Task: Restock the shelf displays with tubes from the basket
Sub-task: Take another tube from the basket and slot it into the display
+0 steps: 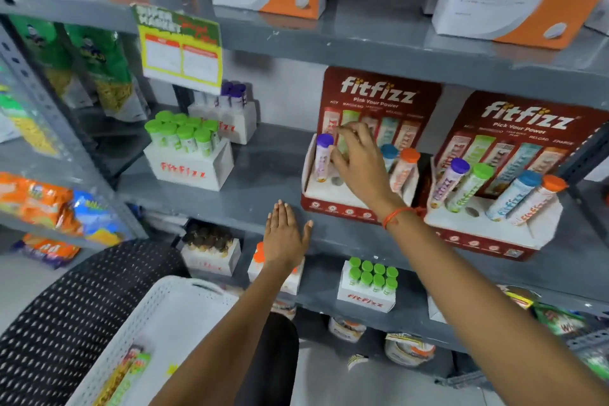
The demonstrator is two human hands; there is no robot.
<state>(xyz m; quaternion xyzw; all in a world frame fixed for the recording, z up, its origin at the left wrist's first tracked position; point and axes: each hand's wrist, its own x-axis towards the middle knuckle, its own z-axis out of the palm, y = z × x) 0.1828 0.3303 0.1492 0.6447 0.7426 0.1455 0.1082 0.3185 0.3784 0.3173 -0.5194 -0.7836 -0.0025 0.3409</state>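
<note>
Your right hand reaches into the left display, fingers loosely curled over something green I cannot make out, just right of the purple-capped tube. Your left hand lies flat and open on the shelf edge. The basket sits near left, a few tubes inside.

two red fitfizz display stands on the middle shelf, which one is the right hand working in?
The left stand, directly under the right hand. It shows purple, blue and orange caps with the hand over the green slot. The right stand stands untouched with four tubes.
</note>
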